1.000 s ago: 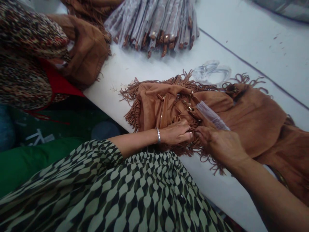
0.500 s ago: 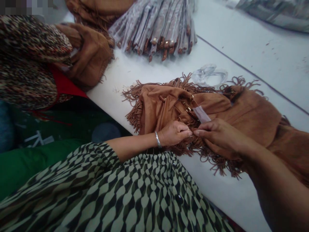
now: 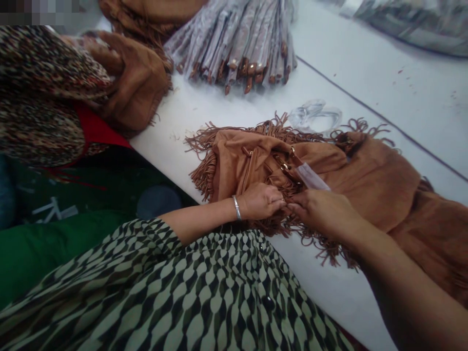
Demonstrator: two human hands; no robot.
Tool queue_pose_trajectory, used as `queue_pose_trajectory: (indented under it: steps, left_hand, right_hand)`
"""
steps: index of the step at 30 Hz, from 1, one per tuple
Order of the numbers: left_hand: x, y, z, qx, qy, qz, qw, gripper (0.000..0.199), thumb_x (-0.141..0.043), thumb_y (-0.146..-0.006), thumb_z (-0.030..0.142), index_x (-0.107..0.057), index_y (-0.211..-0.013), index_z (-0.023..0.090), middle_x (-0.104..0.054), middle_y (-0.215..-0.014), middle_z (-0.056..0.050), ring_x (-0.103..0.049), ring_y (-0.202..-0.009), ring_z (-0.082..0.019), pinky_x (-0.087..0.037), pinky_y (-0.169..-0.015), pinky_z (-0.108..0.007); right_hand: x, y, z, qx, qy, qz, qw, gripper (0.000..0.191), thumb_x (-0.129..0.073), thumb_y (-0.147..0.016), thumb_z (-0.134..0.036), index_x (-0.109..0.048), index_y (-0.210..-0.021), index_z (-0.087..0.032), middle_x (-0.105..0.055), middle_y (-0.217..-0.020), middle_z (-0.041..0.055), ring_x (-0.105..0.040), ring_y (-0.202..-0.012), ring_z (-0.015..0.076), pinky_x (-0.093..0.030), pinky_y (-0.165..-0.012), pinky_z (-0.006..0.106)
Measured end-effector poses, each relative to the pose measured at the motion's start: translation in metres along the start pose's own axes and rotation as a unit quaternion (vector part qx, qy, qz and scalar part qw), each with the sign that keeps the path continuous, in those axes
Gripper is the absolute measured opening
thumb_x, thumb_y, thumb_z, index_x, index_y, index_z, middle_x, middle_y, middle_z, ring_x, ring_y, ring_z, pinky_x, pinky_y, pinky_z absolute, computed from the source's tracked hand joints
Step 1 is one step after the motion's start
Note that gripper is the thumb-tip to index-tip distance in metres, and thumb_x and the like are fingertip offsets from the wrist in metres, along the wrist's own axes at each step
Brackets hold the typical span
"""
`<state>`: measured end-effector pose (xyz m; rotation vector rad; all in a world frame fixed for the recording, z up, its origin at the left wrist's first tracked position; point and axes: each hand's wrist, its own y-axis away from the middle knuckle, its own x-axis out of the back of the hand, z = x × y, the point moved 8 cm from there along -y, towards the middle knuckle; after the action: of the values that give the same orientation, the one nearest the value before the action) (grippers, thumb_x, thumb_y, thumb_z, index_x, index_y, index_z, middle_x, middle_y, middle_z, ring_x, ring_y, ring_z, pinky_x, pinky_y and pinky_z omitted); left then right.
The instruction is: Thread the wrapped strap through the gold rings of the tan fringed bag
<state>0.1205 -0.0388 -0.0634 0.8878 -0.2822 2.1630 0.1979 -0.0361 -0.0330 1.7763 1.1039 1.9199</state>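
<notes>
A brown suede-like bag (image 3: 234,146) with long fringe lies on the white table in front of me, its zip and gold-coloured metal fittings facing up. My left hand (image 3: 262,201), with a silver bracelet at the wrist, is closed at the bag's near fringed side. Fingertip to fingertip with it, my right hand (image 3: 318,209) pinches the same spot. The exact strand or edge between the fingers is hidden. Just above my right hand, a strap with a pale translucent wrapping (image 3: 310,176) rests on the bag.
More brown fringed pieces (image 3: 383,180) lie to the right. Wrapped straps (image 3: 234,44) are fanned out at the back, near a clear plastic-wrapped coil (image 3: 316,116). At left, a person in a speckled sleeve (image 3: 47,68) handles another brown bag (image 3: 139,83).
My right hand has turned over and shifted slightly left, its back now facing up more. My left hand stays almost in place, fingers curled more tightly against the fringe.
</notes>
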Motion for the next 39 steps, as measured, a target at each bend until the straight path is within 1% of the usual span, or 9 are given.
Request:
queue_pose_trajectory:
  steps: [4,8,13,18,23,27,30,35,39]
  left_hand:
    - [0.005,0.001,-0.004,-0.009,0.004,0.034,0.999,0.033,-0.041,-0.093,0.026,-0.062,-0.07,0.015,-0.063,-0.072,-0.003,-0.056,-0.072,-0.012,-0.04,-0.069,-0.023]
    - [0.0,0.003,-0.001,-0.04,0.01,0.041,0.998,0.035,-0.039,-0.094,0.028,-0.062,-0.072,0.014,-0.063,-0.072,-0.004,-0.056,-0.072,-0.013,-0.041,-0.069,-0.024]
    - [-0.002,0.005,0.001,-0.043,0.001,0.061,0.997,0.035,-0.037,-0.094,0.026,-0.062,-0.074,0.014,-0.064,-0.073,-0.004,-0.056,-0.074,-0.014,-0.041,-0.07,-0.025]
    - [0.007,0.005,-0.004,0.053,0.082,0.073,0.993,0.026,-0.044,-0.092,0.027,-0.061,-0.076,0.014,-0.062,-0.075,-0.002,-0.055,-0.072,-0.012,-0.041,-0.068,-0.023]
    - [0.009,0.009,0.001,0.102,0.067,0.054,0.991,0.024,-0.043,-0.091,0.029,-0.059,-0.079,0.016,-0.059,-0.079,-0.001,-0.054,-0.078,-0.014,-0.039,-0.072,-0.026]
    - [0.007,0.009,-0.004,0.122,0.208,0.018,0.97,0.028,-0.04,-0.092,0.028,-0.054,-0.072,0.015,-0.051,-0.067,0.003,-0.049,-0.065,-0.01,-0.038,-0.062,-0.022]
    - [0.021,0.008,0.001,0.11,0.21,0.013,0.971,0.029,-0.038,-0.093,0.032,-0.055,-0.078,0.015,-0.053,-0.069,0.002,-0.05,-0.065,-0.01,-0.038,-0.061,-0.022]
    - [0.07,0.017,0.03,0.122,-0.098,0.156,0.975,0.043,-0.042,-0.09,0.045,-0.048,-0.116,0.011,-0.061,-0.102,-0.01,-0.054,-0.097,-0.023,-0.037,-0.088,-0.039]
    - [0.062,0.017,0.034,0.159,-0.161,0.137,0.964,0.057,-0.044,-0.087,0.052,-0.04,-0.126,0.011,-0.06,-0.107,-0.011,-0.053,-0.102,-0.026,-0.037,-0.088,-0.04]
  right_hand:
    - [-0.026,0.008,0.012,-0.02,-0.121,0.16,0.979,0.037,-0.04,-0.091,-0.039,-0.07,-0.088,-0.019,-0.071,-0.074,0.0086,-0.065,-0.067,0.0229,-0.04,-0.055,0.03]
    - [-0.056,0.015,0.011,0.042,-0.336,0.273,0.9,0.033,-0.042,-0.091,-0.035,-0.069,-0.099,-0.016,-0.073,-0.087,0.008,-0.067,-0.078,0.0201,-0.049,-0.07,0.028]
    - [-0.061,0.022,0.012,-0.051,-0.383,0.342,0.857,0.035,-0.043,-0.09,-0.035,-0.069,-0.099,-0.014,-0.072,-0.09,0.0107,-0.067,-0.078,0.0213,-0.048,-0.071,0.029]
    - [-0.042,0.005,0.023,-0.022,-0.438,0.158,0.885,0.034,-0.048,-0.083,-0.039,-0.068,-0.071,-0.015,-0.062,-0.058,0.0035,-0.055,-0.054,0.0155,-0.038,-0.051,0.025]
    - [-0.034,-0.01,0.034,-0.02,-0.524,-0.018,0.851,0.032,-0.064,-0.067,-0.043,-0.061,-0.055,-0.014,-0.043,-0.041,-0.0038,-0.03,-0.038,0.0066,-0.019,-0.039,0.023]
    - [-0.02,-0.016,0.024,0.004,-0.542,-0.112,0.833,0.034,-0.072,-0.057,-0.045,-0.058,-0.05,-0.014,-0.034,-0.034,-0.007,-0.022,-0.035,0.0042,-0.013,-0.037,0.023]
    - [0.003,-0.018,0.02,0.03,-0.523,-0.134,0.841,0.034,-0.072,-0.057,-0.044,-0.058,-0.049,-0.015,-0.036,-0.033,-0.0058,-0.025,-0.032,0.0046,-0.014,-0.035,0.021]
    - [0.041,-0.018,0.02,0.011,-0.467,-0.095,0.879,0.027,-0.059,-0.068,-0.035,-0.054,-0.049,-0.017,-0.033,-0.031,-0.006,-0.024,-0.029,0.006,-0.015,-0.032,0.022]
    - [0.055,-0.018,0.003,0.057,-0.415,-0.064,0.906,0.026,-0.053,-0.071,-0.027,-0.047,-0.048,-0.017,-0.032,-0.037,-0.0062,-0.023,-0.035,0.0044,-0.014,-0.036,0.022]
